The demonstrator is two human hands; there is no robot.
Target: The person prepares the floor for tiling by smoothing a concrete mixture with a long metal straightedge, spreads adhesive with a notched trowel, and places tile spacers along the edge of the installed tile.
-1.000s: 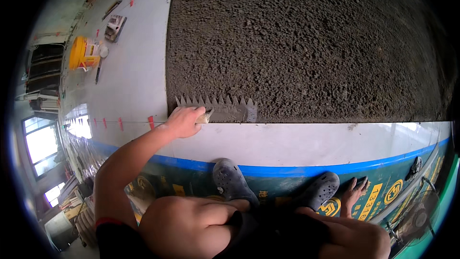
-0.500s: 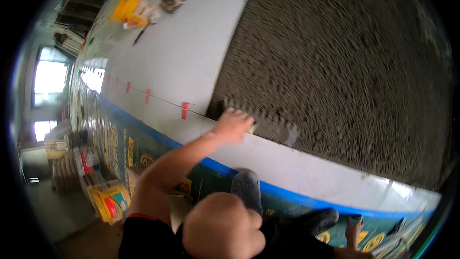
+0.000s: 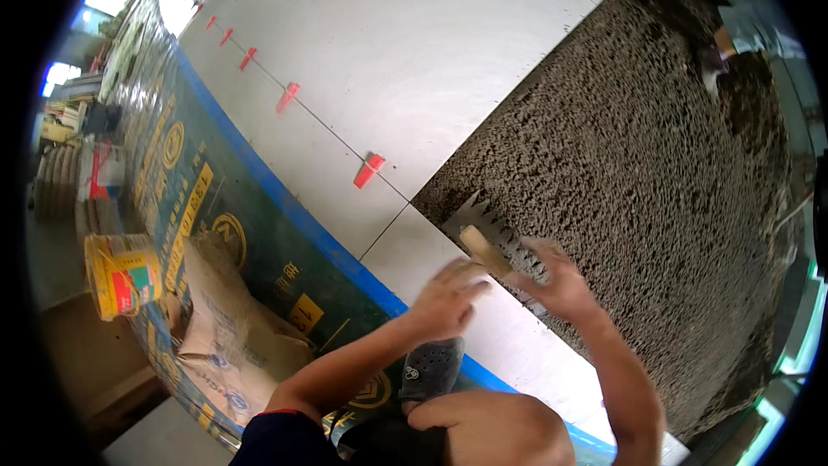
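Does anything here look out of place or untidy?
Slightly: the brown paper sack lies slumped and wrinkled on the green sheeting, untidy against the neat white tiles. The toothed trowel shows no obvious damage.

- One left hand and one right hand, two in all
- One notched trowel beneath them
- At least six red wedges along the tile joints
- One yellow bucket at the left
- One brown paper sack
- One dark clog
- One strip of blue tape
- One bed of grey mortar
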